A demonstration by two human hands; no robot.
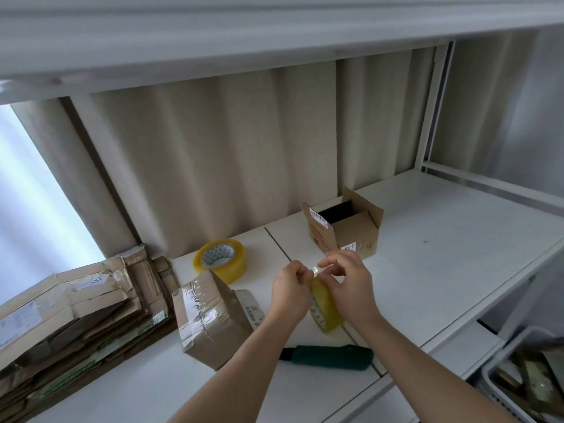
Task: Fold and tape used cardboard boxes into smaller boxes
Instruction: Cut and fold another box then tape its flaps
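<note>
Nearest on the white shelf (442,270) lay a dark green knife (331,357), closed side-on, just behind the forearms. Low at the right a grey bin (500,389) held scraps that were too blurred to name.

Above the knife both hands met over a yellowish tape roll (325,306) standing on edge. The right hand (351,288) curled around the roll from its right side, fingers bent over the top. The left hand (290,290) pinched the loose clear end of the tape between thumb and fingertips, right at the top of the roll (the two hands almost touched there).

Left of the hands sat a sealed box (207,319), its top and side wrapped in shiny clear tape, tilted a little. A small labelled piece (251,308) lay just beside it, between box and left wrist. Further left, a stack of flattened cartons (76,319) ran along the near left edge.

Beyond the sealed box a second, larger tape roll (220,260) lay flat. Further right and farther back stood an open box (346,228), flaps up, labels on its left flap and front, something dark inside.

Behind everything hung a beige curtain (213,154), and another shelf board (244,32) ran overhead.
</note>
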